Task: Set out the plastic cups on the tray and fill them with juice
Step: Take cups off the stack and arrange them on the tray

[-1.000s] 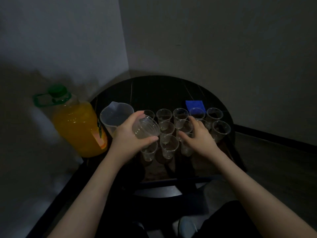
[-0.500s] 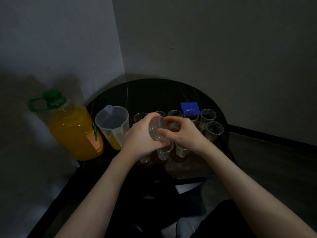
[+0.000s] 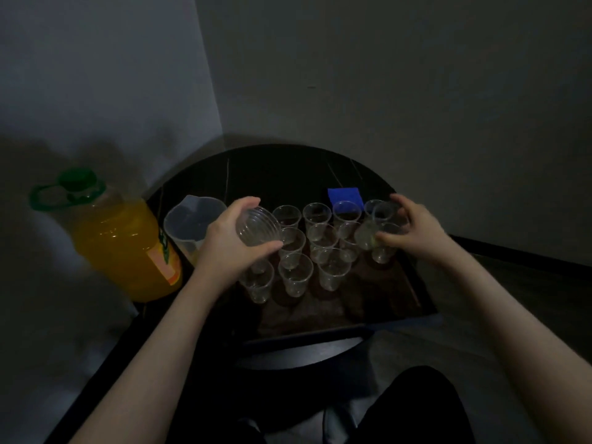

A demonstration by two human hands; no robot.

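Peeling cups off my stack to fill the tray (image 3: 413,285).
My left hand (image 3: 224,248) grips the nested stack (image 3: 258,226); my right hand (image 3: 413,232) pinches one cup (image 3: 371,233), bound for three o'clock.

Hands (image 3: 234,241) now apart, a single cup (image 3: 373,232) in the right

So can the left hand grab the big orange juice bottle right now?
Probably not yet. The left hand already holds a stack of cups, so its grip is full. The juice bottle stands close by on its left, with only the clear jug between.
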